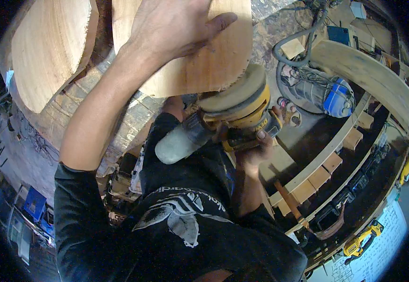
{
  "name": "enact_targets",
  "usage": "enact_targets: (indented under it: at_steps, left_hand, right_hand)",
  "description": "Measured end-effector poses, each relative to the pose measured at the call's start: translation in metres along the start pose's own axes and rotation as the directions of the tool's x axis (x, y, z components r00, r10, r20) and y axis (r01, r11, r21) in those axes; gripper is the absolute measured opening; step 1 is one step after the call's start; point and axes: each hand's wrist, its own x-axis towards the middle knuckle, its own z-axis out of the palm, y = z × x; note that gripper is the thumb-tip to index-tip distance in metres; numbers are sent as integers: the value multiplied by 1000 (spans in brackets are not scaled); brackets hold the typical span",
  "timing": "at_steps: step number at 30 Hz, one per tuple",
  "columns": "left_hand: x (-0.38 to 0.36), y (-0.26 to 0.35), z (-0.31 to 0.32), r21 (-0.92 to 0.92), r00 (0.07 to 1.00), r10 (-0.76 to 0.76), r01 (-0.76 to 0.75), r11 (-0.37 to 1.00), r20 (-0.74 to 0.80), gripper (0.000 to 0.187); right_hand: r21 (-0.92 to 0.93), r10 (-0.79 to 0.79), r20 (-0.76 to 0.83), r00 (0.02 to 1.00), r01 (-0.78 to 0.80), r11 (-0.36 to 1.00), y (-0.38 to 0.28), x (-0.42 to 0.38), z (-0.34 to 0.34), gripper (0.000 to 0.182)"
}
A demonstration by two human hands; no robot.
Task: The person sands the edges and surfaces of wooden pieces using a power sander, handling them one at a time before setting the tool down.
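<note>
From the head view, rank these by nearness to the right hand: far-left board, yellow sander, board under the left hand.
1. Yellow sander: held in the right hand.
2. Board under the left hand: just beyond the sander, left hand on top.
3. Far-left board: upper left.

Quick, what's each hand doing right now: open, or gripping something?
Left hand: resting on the wooden board; fingers out of frame, so open or closed can't be told.
Right hand: closed around the yellow-and-black sander.
</note>
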Motion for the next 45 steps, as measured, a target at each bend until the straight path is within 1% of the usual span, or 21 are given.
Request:
enact_targets:
  at_steps: [2,5,6,8,9,11,13,15,17,21,24,26,28,30,32,35,36,38,40,43,45]
  left_hand:
    - [3,0,-1,14,1000,-4,4,1000,6,62]
    - [2,1,-2,8,1000,-10,10,1000,9,61]
    - [2,1,-2,4,1000,-16,16,1000,17,61]
    - [2,1,-2,0,999,-22,22,1000,25,61]
    - [2,1,-2,18,1000,-20,19,1000,17,61]
    - [1,1,-2,35,1000,-17,16,999,11,61]
    - [0,1,0,96,1000,-1,2,995,-12,61]
    - [0,2,-1,97,1000,-19,18,995,6,61]
    - [0,3,-2,96,999,-36,33,995,26,61]
    - [-1,2,-3,43,999,-33,32,999,24,61]
    - [1,3,-5,11,999,-21,21,1000,35,61]
    - [1,2,-5,11,998,-25,24,1000,49,60]
    - [0,1,-4,68,999,-11,8,998,35,60]
    - [0,1,-4,42,999,-7,6,999,32,60]
    - [0,-1,-4,19,1000,-6,6,1000,30,60]
    - [-2,-2,-4,2,998,-27,27,1000,64,61]
    - [-3,-3,-2,39,999,-8,6,999,50,62]
    - [-4,-5,-1,79,999,10,-13,997,38,63]
    - [-6,-4,-2,30,999,-11,10,999,53,65]
    - [-7,-6,0,93,999,16,-20,995,34,65]
    - [-1,-4,-5,67,999,7,-11,998,50,65]
  right_hand:
    - [53,145,4,989,-145,988,-16,-6,12,80]
    - [109,194,41,980,-197,974,16,-1,-26,81]
    - [109,195,40,980,-198,974,18,-3,-28,81]
    - [-69,48,11,999,-48,996,16,-6,-22,80]
    - [-70,48,9,999,-47,996,10,-7,-12,80]
    - [175,156,-86,984,-139,975,1,-9,5,92]
    - [173,153,-102,983,-133,976,4,-10,5,92]
    - [169,148,-120,982,-127,977,9,-10,-1,92]
    - [65,88,29,996,-90,994,16,-10,-14,81]
    - [107,76,-2,997,-75,991,14,-4,-15,80]
    - [59,58,41,998,-60,996,-2,2,-7,80]
    - [93,70,57,996,-76,993,-8,6,-3,79]
    - [88,91,79,993,-98,991,-13,7,0,79]
    - [80,110,98,989,-118,990,-14,7,-1,79]
    - [135,99,136,986,-118,984,-12,11,-3,79]
    - [108,57,135,989,-72,991,-10,13,-3,79]
    - [107,58,135,989,-72,992,-11,14,0,79]
    - [186,79,28,996,-83,979,-14,14,11,88]
    - [165,68,26,997,-72,984,-12,16,7,87]
    - [149,58,37,998,-63,987,-12,19,2,86]
    - [160,61,51,997,-69,985,-17,22,5,85]
